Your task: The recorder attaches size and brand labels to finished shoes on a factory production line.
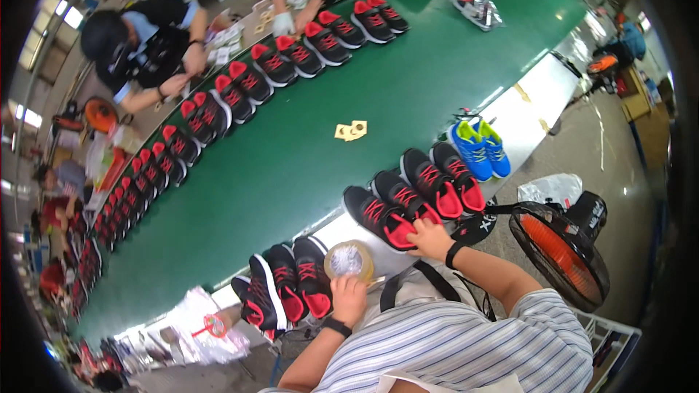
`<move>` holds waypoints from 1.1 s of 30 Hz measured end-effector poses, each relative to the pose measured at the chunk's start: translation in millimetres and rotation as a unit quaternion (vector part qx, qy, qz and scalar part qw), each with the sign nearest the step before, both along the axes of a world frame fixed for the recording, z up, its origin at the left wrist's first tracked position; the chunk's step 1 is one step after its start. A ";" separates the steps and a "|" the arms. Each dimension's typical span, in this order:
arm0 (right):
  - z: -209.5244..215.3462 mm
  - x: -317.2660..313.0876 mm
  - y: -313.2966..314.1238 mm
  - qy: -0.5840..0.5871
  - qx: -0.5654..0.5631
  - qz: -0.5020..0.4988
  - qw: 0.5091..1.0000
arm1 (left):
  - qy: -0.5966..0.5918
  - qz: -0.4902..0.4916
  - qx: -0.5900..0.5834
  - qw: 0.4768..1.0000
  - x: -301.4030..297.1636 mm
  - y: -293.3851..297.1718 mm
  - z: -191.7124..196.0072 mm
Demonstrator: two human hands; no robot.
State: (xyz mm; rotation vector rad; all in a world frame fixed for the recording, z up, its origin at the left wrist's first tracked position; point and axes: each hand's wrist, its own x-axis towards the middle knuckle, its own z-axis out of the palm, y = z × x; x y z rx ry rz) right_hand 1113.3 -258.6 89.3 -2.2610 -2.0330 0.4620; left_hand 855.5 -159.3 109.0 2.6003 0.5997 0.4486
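Note:
My right hand [431, 239] grips the heel of a black sneaker [378, 212] with red laces and red lining, which stands on the white ledge before me. Just right of it stand more sneakers of the same kind [431, 178], toes pointing away. My left hand [348, 298] is closed, its fingertips by the lower rim of a round tan tape roll [330, 260] with whitish material inside its ring. What these fingers hold, if anything, is hidden. Black-and-red sneakers [309, 269] stand left of the roll, the outermost one [261, 292] tilted on its side.
A green conveyor belt [291, 167] carries a long row of black-and-red sneakers [273, 65] along its far side and small tan cards [351, 130]. Blue sneakers [477, 151] stand at the ledge's right. Co-workers [149, 51] work opposite. A fan [561, 247] stands right of me.

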 end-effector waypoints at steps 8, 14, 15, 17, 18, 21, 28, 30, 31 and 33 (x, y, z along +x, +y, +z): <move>7.0 7.6 15.8 -0.049 -0.023 0.016 0.998 | -0.042 0.048 -0.036 0.997 6.6 -27.7 -6.1; -8.4 -0.7 22.7 -0.071 -0.117 0.027 0.990 | -0.077 0.096 -0.118 0.985 17.5 -42.1 2.3; 1.4 6.7 34.7 -0.027 -0.182 0.080 0.980 | -0.078 0.102 -0.119 0.984 19.8 -42.9 1.7; 30.5 23.7 69.2 0.045 -0.265 0.124 0.955 | -0.068 0.166 -0.164 0.970 24.6 -45.4 1.8; 50.9 33.0 95.6 0.082 -0.247 0.104 0.960 | -0.070 0.178 -0.163 0.968 26.9 -45.1 -0.1; 72.3 69.1 172.6 0.183 -0.094 -0.030 0.978 | -0.089 0.214 -0.133 0.964 31.1 -35.6 -9.5; -54.6 150.0 296.5 0.053 -0.021 -0.097 0.994 | -0.088 0.388 -0.174 0.901 63.5 -23.8 -12.2; -84.6 153.0 309.7 0.025 -0.051 -0.091 0.994 | -0.105 0.470 -0.279 0.831 74.4 -28.0 -15.2; -95.0 150.6 315.4 -0.007 0.023 -0.125 0.992 | -0.128 0.530 -0.373 0.751 78.6 -30.4 -14.8; -115.8 151.0 326.5 -0.031 0.084 -0.146 0.985 | -0.190 0.550 -0.428 0.691 85.2 -35.8 -10.1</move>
